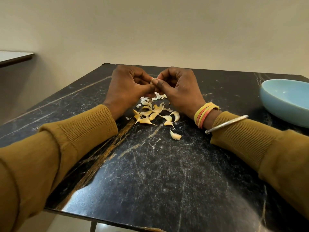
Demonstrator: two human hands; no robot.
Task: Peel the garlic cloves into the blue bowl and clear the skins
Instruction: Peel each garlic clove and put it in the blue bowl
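I see the black marble table with golden veins filling the view, and the shallow light-blue bowl stands at its right edge, well apart from the hands. The left hand and the right hand meet over the far part, fingers curled — both pinch one small pale garlic clove between them. Nearer to me, between the wrists, lie yellowish cloves and thin white skins on the tabletop.
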